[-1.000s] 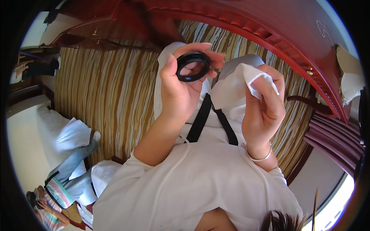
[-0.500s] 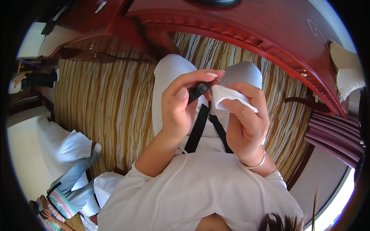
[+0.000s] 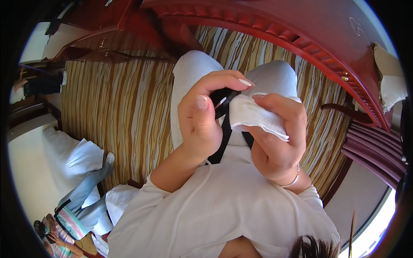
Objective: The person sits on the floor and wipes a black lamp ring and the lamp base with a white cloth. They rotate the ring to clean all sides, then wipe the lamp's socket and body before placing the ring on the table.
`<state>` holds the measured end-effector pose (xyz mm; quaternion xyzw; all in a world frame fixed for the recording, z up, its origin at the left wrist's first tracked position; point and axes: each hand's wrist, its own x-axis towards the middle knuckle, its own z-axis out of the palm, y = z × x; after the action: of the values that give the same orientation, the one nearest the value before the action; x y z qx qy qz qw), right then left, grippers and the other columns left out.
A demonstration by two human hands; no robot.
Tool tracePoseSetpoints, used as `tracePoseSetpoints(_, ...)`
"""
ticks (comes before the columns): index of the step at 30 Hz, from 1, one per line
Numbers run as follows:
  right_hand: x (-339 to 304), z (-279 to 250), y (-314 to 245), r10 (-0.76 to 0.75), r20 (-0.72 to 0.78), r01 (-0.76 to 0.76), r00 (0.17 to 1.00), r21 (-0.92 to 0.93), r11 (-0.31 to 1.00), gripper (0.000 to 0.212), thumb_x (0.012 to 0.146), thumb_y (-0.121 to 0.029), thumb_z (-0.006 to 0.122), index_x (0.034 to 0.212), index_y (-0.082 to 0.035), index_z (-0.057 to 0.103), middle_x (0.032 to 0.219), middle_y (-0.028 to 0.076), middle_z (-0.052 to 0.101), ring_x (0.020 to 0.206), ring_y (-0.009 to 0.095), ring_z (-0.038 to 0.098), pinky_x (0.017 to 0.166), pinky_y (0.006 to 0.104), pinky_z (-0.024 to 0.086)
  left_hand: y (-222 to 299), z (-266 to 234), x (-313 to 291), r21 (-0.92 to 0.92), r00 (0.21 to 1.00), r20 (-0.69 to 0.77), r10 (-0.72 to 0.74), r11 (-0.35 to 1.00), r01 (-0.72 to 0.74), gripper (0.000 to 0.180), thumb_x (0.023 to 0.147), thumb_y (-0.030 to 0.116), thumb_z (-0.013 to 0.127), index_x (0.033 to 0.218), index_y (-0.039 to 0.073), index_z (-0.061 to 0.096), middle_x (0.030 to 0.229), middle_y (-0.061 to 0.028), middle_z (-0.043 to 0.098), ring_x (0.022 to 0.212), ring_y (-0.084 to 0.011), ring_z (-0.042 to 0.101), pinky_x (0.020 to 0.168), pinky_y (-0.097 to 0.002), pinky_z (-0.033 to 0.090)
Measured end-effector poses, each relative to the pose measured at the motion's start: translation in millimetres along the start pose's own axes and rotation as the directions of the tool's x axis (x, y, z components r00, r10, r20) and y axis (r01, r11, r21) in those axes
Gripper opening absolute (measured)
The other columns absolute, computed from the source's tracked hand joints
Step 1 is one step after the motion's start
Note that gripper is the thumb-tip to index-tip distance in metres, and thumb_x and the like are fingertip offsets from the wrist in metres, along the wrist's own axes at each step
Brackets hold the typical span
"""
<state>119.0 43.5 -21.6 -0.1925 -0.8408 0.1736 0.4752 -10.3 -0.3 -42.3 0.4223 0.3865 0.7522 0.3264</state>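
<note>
Above my lap, my left hand (image 3: 200, 112) curls its thumb and fingers around a small dark object (image 3: 223, 103) with a rounded rim. Much of it is hidden, so I cannot make out its kind. A folded white cloth (image 3: 256, 112) is pinched in my right hand (image 3: 282, 127), thumb on top and fingers beneath. The cloth's left edge meets the black object, close to my left fingertips. Below the hands a black strap (image 3: 221, 146) runs down over my clothes; whether it joins the object cannot be seen.
A dark red wooden table (image 3: 318, 47) with a carved edge curves across in front of my knees. A cream cushion (image 3: 389, 77) is at its right end. Striped carpet (image 3: 129, 107) covers the floor. At lower left, a person (image 3: 81, 202) is beside white pillows (image 3: 81, 159); another person stands far left.
The white cloth has turned and spread wider over the black object's edge. My left fingers have shifted, and the black object is tilted differently. The view has shifted slightly.
</note>
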Motion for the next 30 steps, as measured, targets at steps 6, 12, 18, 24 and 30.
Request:
tracePoseSetpoints(6, -1, 1, 0, -0.006, 0.035, 0.009, 0.999, -0.090, 0.996, 0.033, 0.049, -0.014, 0.067, 0.081, -0.006, 0.069, 0.099, 0.011, 0.058, 0.081, 0.023, 0.054, 0.064, 0.0300, 0.039, 2, -4, 0, 0.185, 1.000, -0.009, -0.009, 0.983, 0.010, 0.037, 0.096, 0.020, 0.032, 0.097, -0.006, 0.058, 0.098, -0.0149, 0.060, 0.085, -0.0167, 0.056, 0.076, -0.0268, 0.044)
tracePoseSetpoints(12, -3, 4, 1, -0.016, 0.032, 0.019, 0.999, -0.121, 0.992, 0.033, 0.049, -0.015, 0.065, 0.081, -0.007, 0.070, 0.098, 0.009, 0.059, 0.079, 0.021, 0.053, 0.060, 0.0301, 0.039, 4, -3, -1, 0.196, 0.996, -0.049, -0.075, 0.977, 0.083, 0.036, 0.096, 0.021, 0.035, 0.094, -0.005, 0.060, 0.095, -0.0137, 0.062, 0.083, -0.0166, 0.058, 0.078, -0.0278, 0.045)
tracePoseSetpoints(18, -2, 9, 5, 0.038, -0.008, -0.039, 0.999, -0.079, 0.996, 0.032, 0.052, -0.008, 0.063, 0.083, -0.007, 0.069, 0.095, 0.009, 0.058, 0.073, 0.021, 0.051, 0.057, 0.0300, 0.039, -5, -7, -3, -0.008, 0.995, -0.011, -0.103, 0.995, 0.103, 0.034, 0.096, 0.025, 0.042, 0.095, -0.004, 0.060, 0.095, -0.0157, 0.063, 0.086, -0.0196, 0.061, 0.079, -0.0297, 0.048)
tracePoseSetpoints(24, -7, 16, 4, 0.198, -0.033, -0.197, 0.980, 0.030, 0.980, 0.040, 0.054, 0.008, 0.057, 0.090, -0.007, 0.068, 0.092, 0.009, 0.057, 0.069, 0.022, 0.048, 0.057, 0.0302, 0.039, -1, -2, -4, -0.137, 0.974, -0.071, -0.213, 0.970, 0.202, 0.034, 0.094, 0.028, 0.050, 0.095, -0.004, 0.061, 0.098, -0.0177, 0.064, 0.093, -0.0227, 0.062, 0.083, -0.0327, 0.050)
tracePoseSetpoints(30, -9, 26, 0, 0.269, -0.049, -0.262, 0.962, 0.107, 0.959, 0.040, 0.058, 0.012, 0.058, 0.092, -0.007, 0.067, 0.092, 0.009, 0.057, 0.071, 0.022, 0.049, 0.059, 0.0300, 0.041, -10, -9, -8, -0.459, 0.942, -0.077, -0.326, 0.850, 0.257, 0.034, 0.094, 0.029, 0.045, 0.090, -0.001, 0.060, 0.096, -0.0177, 0.064, 0.094, -0.0260, 0.061, 0.089, -0.0393, 0.049)
